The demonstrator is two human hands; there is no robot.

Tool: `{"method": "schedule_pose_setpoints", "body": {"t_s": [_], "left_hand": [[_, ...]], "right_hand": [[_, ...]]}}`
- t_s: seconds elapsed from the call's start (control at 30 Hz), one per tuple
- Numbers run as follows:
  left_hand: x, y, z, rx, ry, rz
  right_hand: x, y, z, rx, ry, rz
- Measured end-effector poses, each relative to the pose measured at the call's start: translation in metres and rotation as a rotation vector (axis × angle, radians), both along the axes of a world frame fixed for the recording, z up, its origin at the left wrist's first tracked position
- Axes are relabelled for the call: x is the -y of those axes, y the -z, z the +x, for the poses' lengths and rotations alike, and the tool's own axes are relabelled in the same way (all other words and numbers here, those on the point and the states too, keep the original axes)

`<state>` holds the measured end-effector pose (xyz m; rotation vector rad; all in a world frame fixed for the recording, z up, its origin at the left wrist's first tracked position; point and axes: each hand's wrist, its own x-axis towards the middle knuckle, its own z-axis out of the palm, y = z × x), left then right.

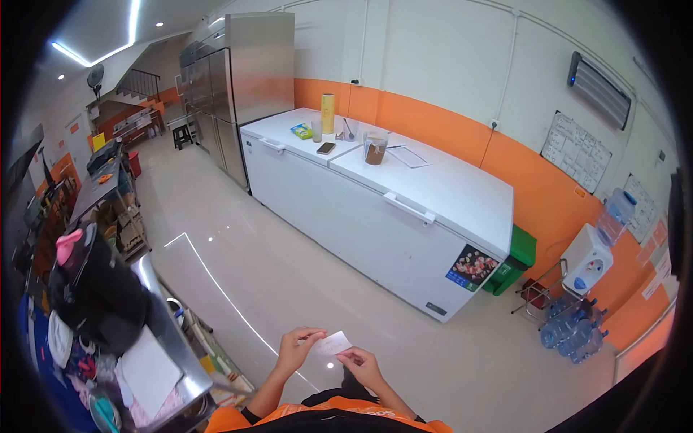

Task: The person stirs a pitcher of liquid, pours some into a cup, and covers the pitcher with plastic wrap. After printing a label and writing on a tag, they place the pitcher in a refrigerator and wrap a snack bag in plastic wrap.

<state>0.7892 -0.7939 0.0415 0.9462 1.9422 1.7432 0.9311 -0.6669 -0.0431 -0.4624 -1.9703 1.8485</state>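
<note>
A small white slip of paper (pixel 333 343) is held up in front of my body, over the tiled floor. My left hand (pixel 297 348) pinches its left edge between thumb and fingers. At its lower right corner, my right hand (pixel 360 365) grips the slip in the same way. Faint marks show on the paper, too small to read. Both forearms reach up from the bottom of the view, beside an orange shirt.
A long white chest freezer (pixel 361 209) stands ahead, with a phone (pixel 326 148), a yellow cylinder (pixel 328 114) and a container of brown contents (pixel 375 152) on it. A cluttered steel table (pixel 189 361) is at left. Water bottles (pixel 574 335) stand at right.
</note>
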Motion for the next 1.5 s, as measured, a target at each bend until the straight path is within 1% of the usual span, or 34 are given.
{"method": "schedule_pose_setpoints", "body": {"t_s": [0.07,0.13,0.17,0.27,0.3,0.4,0.5,0.6,0.63,0.7,0.73,0.8,0.83,0.93,0.97,1.03,1.17,1.2,1.27,1.37,1.47,1.5], "left_hand": [[-0.044,0.012,-0.038,-0.022,-0.008,0.026],[-0.082,0.022,-0.075,0.007,-0.075,0.035],[-0.101,0.022,-0.097,0.020,-0.114,0.043],[-0.142,0.006,-0.164,-0.006,-0.241,0.047],[-0.153,0.000,-0.185,-0.031,-0.273,0.030],[-0.174,-0.008,-0.246,-0.103,-0.377,-0.028],[-0.194,-0.005,-0.313,-0.170,-0.463,-0.067],[-0.221,0.000,-0.396,-0.174,-0.463,-0.089],[-0.234,0.000,-0.428,-0.201,-0.435,-0.097],[-0.263,-0.002,-0.491,-0.251,-0.368,-0.112],[-0.283,-0.008,-0.527,-0.326,-0.290,-0.127],[-0.325,-0.014,-0.586,-0.455,-0.117,-0.165],[-0.351,-0.019,-0.610,-0.473,-0.045,-0.162],[-0.437,-0.021,-0.680,-0.594,0.171,-0.180],[-0.468,-0.022,-0.699,-0.620,0.254,-0.145],[-0.535,-0.021,-0.733,-0.660,0.401,-0.070],[-0.656,-0.029,-0.769,-0.721,0.571,-0.001],[-0.687,-0.022,-0.780,-0.785,0.629,0.077],[-0.734,-0.019,-0.789,-0.900,0.661,0.200],[-0.782,-0.015,-0.792,-0.935,0.684,0.271],[-0.818,-0.013,-0.796,-0.928,0.739,0.261],[-0.828,-0.010,-0.798,-0.944,0.754,0.286]], "right_hand": [[-0.041,0.004,-0.039,0.004,-0.020,-0.055],[-0.082,-0.011,-0.082,0.040,-0.042,-0.079],[-0.105,0.002,-0.111,-0.028,-0.053,-0.064],[-0.165,-0.015,-0.195,-0.006,-0.198,0.002],[-0.182,-0.021,-0.226,-0.035,-0.232,0.092],[-0.219,-0.039,-0.311,0.017,-0.369,0.211],[-0.245,-0.030,-0.396,-0.083,-0.442,0.209],[-0.265,-0.016,-0.475,-0.043,-0.416,0.060],[-0.274,-0.001,-0.504,-0.050,-0.402,0.077],[-0.294,0.017,-0.550,-0.034,-0.317,0.091],[-0.307,0.015,-0.574,-0.029,-0.268,0.100],[-0.330,0.015,-0.614,0.030,-0.097,0.008],[-0.346,0.011,-0.634,0.054,-0.010,-0.030],[-0.393,0.003,-0.684,0.014,0.295,-0.081],[-0.415,0.017,-0.699,0.037,0.357,-0.049],[-0.456,0.019,-0.723,-0.014,0.522,-0.122],[-0.548,0.019,-0.766,-0.104,0.776,-0.168],[-0.569,0.023,-0.776,-0.139,0.833,-0.187],[-0.606,0.028,-0.792,-0.210,0.938,-0.226],[-0.645,0.027,-0.806,-0.138,1.026,-0.233],[-0.673,0.030,-0.817,-0.272,1.179,-0.207],[-0.678,0.031,-0.820,-0.278,1.216,-0.202]]}}
